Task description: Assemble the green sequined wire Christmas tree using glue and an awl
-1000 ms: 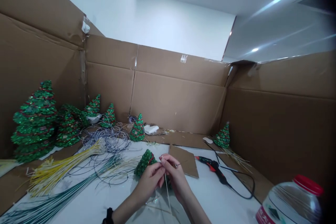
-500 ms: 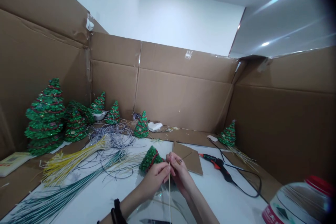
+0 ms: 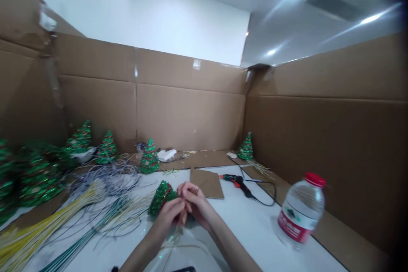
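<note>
My left hand (image 3: 169, 213) and my right hand (image 3: 195, 202) meet over the white table, fingertips pinched together. Between them they grip a thin pale-yellow strand (image 3: 174, 238), whose blurred length trails down below the fingers. The fingers hide the gripped part. Just behind my left hand lies a small green beaded Christmas tree (image 3: 161, 196) with a red garland, tilted and partly covered by that hand. A piece of brown cardboard (image 3: 208, 183) is flat on the table beyond my right hand.
A glue gun (image 3: 239, 183) with a black cable lies to the right, near a red-capped plastic bottle (image 3: 301, 210). Bundles of yellow strands (image 3: 68, 212) and green strands (image 3: 92, 231) spread leftward. Finished trees (image 3: 149, 157) stand along the cardboard wall (image 3: 188, 110).
My view has swung right, bringing the whole bottle into sight. Both hands stay together, and the strand that hung straight down now trails lower left, blurred.
</note>
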`<state>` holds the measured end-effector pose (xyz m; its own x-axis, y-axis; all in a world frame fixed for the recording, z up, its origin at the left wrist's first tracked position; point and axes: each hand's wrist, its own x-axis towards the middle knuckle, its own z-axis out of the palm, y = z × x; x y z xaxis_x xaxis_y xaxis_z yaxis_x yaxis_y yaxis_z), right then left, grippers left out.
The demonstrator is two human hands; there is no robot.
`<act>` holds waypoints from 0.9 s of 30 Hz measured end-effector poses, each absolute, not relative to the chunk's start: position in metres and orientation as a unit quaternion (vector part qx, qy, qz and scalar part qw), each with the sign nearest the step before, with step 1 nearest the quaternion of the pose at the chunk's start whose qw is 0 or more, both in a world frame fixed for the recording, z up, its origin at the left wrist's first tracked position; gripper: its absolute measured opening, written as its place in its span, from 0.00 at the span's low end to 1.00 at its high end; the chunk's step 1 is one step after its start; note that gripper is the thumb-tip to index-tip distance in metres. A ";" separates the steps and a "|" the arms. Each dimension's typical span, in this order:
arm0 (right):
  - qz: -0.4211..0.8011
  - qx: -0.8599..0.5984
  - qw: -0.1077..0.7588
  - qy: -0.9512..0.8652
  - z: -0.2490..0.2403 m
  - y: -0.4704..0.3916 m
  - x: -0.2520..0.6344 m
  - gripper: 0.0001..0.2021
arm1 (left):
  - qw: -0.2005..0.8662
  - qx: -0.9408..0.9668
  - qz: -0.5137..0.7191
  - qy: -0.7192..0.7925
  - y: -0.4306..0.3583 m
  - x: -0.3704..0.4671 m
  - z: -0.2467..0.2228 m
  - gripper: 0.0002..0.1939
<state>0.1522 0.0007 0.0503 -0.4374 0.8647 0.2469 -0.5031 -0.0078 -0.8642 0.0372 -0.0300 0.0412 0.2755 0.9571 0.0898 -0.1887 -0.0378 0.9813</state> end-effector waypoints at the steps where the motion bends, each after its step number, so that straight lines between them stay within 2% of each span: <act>1: 0.687 -0.183 0.501 -0.494 0.051 0.002 0.152 0.14 | 0.552 0.558 0.484 0.388 -0.030 0.037 0.043 0.26; 5: 0.668 -0.210 0.517 -0.492 0.049 0.005 0.151 0.13 | 0.460 0.595 0.480 0.452 -0.029 0.035 0.045 0.25; 11: 0.646 -0.236 0.529 -0.498 0.046 0.004 0.148 0.13 | 0.466 0.592 0.474 0.455 -0.024 0.032 0.036 0.24; 20: 0.516 -0.256 0.701 -0.421 0.046 0.031 0.169 0.14 | 0.313 0.669 0.408 0.536 -0.029 0.027 0.038 0.15; 27: 0.416 -0.290 0.793 -0.337 0.034 0.055 0.203 0.15 | 0.330 0.685 0.369 0.535 -0.030 0.031 0.031 0.17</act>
